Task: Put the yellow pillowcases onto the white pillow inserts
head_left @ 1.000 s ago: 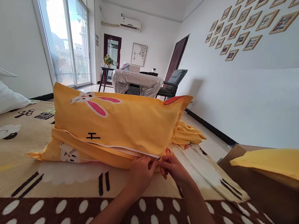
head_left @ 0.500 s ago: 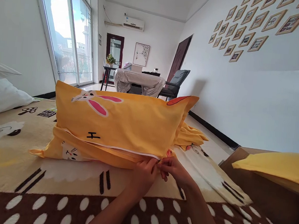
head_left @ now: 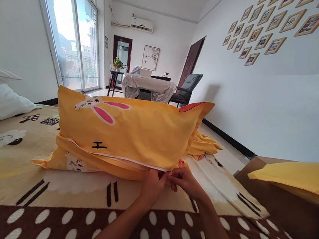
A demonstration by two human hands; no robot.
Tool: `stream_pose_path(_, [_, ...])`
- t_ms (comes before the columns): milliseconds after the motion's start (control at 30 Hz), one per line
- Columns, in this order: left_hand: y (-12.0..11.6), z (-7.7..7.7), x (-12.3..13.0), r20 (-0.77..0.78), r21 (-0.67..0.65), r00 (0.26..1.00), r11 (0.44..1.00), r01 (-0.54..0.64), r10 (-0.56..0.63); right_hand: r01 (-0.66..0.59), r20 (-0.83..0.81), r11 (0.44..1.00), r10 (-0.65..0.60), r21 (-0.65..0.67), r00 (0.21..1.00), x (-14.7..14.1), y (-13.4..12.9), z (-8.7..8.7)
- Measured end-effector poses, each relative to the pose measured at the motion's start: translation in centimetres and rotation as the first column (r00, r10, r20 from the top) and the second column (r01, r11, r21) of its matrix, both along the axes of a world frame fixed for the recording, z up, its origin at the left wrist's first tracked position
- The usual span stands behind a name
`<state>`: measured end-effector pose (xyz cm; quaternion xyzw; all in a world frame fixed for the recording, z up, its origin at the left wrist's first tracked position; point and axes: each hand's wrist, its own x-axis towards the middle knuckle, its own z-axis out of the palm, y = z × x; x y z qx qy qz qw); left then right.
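Observation:
A yellow pillowcase [head_left: 147, 129] with rabbit prints stands on its long side on the bed, plump, its lower flap folded over. A pale zipper [head_left: 133, 162] runs along its near side down to the right corner. My left hand [head_left: 155, 184] is closed on the fabric edge by the zipper's right end. Right beside it, my right hand [head_left: 183, 180] pinches at the same corner, its fingertips close to the left ones. Whatever small part lies between the fingertips is hidden.
A patterned blanket [head_left: 80, 190] covers the bed. White pillows [head_left: 4, 104] lie at the left. More yellow cloth [head_left: 204, 144] lies behind the pillowcase. At the right, another yellow item [head_left: 296, 180] rests on a brown box [head_left: 251, 166]. A covered table [head_left: 148, 85] and chair [head_left: 188, 88] stand beyond.
My left hand has shifted slightly on the zipper edge, its fingers more bent. The pillowcase's right top corner has moved a little to the right. My right hand stays almost in place.

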<state>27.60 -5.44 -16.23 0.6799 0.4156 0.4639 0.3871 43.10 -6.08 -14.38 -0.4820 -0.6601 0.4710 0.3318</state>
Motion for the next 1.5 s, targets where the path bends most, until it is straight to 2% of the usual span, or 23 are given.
stream_pose_path(100, [0.2,-1.1,0.0,-0.134,0.229,0.988,0.972,-0.046,0.079,-0.011,0.007,1.000,0.011,-0.009,1.000,0.1,-0.1,0.3])
stream_pose_path(167, [0.1,-1.9,0.2,-0.207,0.383,0.967,0.922,-0.059,0.148,-0.024,0.007,1.000,0.024,-0.015,1.000,0.2,-0.3,0.7])
stream_pose_path(233, [0.0,-2.5,0.3,-0.225,0.475,0.957,0.878,-0.057,0.184,-0.051,0.009,0.999,0.051,-0.011,0.999,0.5,-0.4,1.1])
stream_pose_path(300, [-0.3,-2.6,0.4,-0.213,0.530,0.958,0.847,-0.052,0.192,-0.088,-0.008,0.996,0.088,-0.013,0.996,0.8,-0.5,1.3])
stream_pose_path(367, [-0.5,-2.4,0.4,-0.204,0.571,0.961,0.820,-0.040,0.189,-0.071,-0.064,0.997,0.069,-0.039,0.996,1.0,-0.4,1.1])
stream_pose_path(500, [-0.6,-2.2,0.5,-0.229,0.622,0.952,0.783,-0.019,0.205,0.114,-0.202,0.984,-0.140,-0.134,0.969,0.5,0.3,-0.1])
stream_pose_path(667, [-0.3,-2.0,0.3,-0.293,0.728,0.883,0.685,-0.042,0.366,0.179,-0.176,0.982,-0.188,-0.065,0.966,0.1,0.5,-0.3])
stream_pose_path(767, [-0.2,-1.7,0.0,-0.349,0.751,0.834,0.659,-0.024,0.428,0.184,-0.144,0.982,-0.189,-0.044,0.971,0.5,0.3,0.1])
stream_pose_path(900, [-0.6,-0.4,-0.3,-0.441,0.725,0.784,0.689,0.025,0.437,0.169,-0.131,0.984,-0.174,-0.047,0.976,1.2,0.1,0.4])
stream_pose_path(1133, [-1.6,3.7,-2.3,-0.681,0.546,0.648,0.826,0.140,0.341,0.164,-0.065,0.984,-0.168,-0.063,0.984,1.3,-0.6,1.6])
stream_pose_path(1267, [-1.8,5.4,-3.7,-0.777,0.454,0.551,0.877,0.155,0.305,0.171,0.032,0.983,-0.169,-0.062,0.985,1.0,-1.3,2.6])
stream_pose_path(1400, [-2.1,6.1,-4.0,-0.824,0.404,0.490,0.902,0.155,0.285,0.188,0.102,0.981,-0.183,-0.039,0.978,0.6,-1.8,3.0])
stream_pose_path(1500, [-1.9,6.1,-4.1,-0.807,0.451,0.482,0.882,0.134,0.340,0.224,0.171,0.974,-0.217,-0.026,0.961,0.2,-2.1,3.3])
